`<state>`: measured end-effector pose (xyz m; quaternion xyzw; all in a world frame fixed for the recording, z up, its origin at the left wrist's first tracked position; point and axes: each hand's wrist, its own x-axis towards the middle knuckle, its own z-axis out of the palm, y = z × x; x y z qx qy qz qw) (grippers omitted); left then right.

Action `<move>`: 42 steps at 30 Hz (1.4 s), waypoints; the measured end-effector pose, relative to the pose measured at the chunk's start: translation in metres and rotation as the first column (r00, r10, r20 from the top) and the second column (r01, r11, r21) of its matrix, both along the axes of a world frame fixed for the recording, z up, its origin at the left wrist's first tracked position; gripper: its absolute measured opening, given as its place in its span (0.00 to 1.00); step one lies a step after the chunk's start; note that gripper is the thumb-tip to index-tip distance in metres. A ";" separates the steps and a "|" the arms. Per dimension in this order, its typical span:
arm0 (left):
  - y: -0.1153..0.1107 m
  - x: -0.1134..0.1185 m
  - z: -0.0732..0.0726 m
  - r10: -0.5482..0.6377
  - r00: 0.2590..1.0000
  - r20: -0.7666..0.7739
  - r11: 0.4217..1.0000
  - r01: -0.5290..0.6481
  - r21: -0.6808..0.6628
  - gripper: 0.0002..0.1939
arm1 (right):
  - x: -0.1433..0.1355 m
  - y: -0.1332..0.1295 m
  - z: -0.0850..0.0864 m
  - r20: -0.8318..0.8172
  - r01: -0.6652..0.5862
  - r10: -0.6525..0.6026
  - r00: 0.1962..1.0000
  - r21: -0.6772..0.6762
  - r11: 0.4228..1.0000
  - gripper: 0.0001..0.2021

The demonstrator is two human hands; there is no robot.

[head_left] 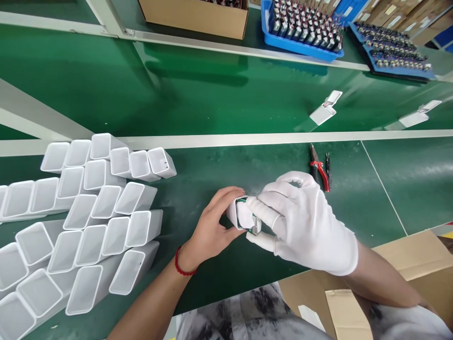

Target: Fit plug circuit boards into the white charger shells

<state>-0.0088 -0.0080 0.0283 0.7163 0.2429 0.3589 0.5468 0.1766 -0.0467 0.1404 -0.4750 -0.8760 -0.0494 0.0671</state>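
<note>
My bare left hand [215, 222], with a red bracelet at the wrist, is closed around a small white plastic housing [232, 213]. The housing's open end faces right. My right hand [300, 219], in a white glove, pinches a circuit board assembly [245, 215] at that opening. Green board edges and a white block show there, and a metal connector sits at the lower edge. The gloved fingers cover part of the assembly, so how deep it sits in the housing cannot be told. Both hands are just above the green work surface.
Several white plastic housings [87, 245] stand in rows at left. Red-handled pliers [320, 172] and black tweezers [328, 171] lie behind my right hand. A shelf holds a blue bin [300, 45], a blue tray [396, 52] and a cardboard box [194, 19]. An open carton [414, 257] is at lower right.
</note>
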 end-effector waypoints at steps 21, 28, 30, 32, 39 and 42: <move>-0.001 0.002 -0.003 0.118 0.993 0.021 0.993 -0.118 0.009 0.31 | -0.007 -0.016 -0.001 -0.244 0.153 -0.146 0.959 0.009 0.988 0.32; -0.008 0.010 -0.009 0.103 0.985 0.140 0.988 -0.085 -0.131 0.34 | -0.009 -0.039 -0.062 -0.730 -0.122 -0.625 0.276 -0.671 0.731 0.27; -0.011 0.011 -0.011 0.087 0.985 0.149 0.990 -0.068 -0.127 0.34 | -0.018 -0.034 -0.073 -0.723 -0.265 -0.648 0.240 -0.690 0.673 0.21; -0.012 0.010 -0.011 0.091 0.985 0.148 0.990 -0.074 -0.118 0.34 | -0.023 -0.028 -0.081 -0.713 -0.284 -0.677 0.181 -0.697 0.658 0.21; -0.001 -0.004 0.008 -0.101 0.982 0.159 0.926 0.151 -0.346 0.24 | -0.021 -0.026 -0.093 -0.698 -0.280 -0.715 0.025 -0.692 0.666 0.37; 0.003 -0.004 0.012 -0.008 0.994 0.106 0.894 0.055 -0.444 0.18 | -0.019 -0.025 -0.095 -0.712 -0.329 -0.696 0.093 -0.681 0.654 0.38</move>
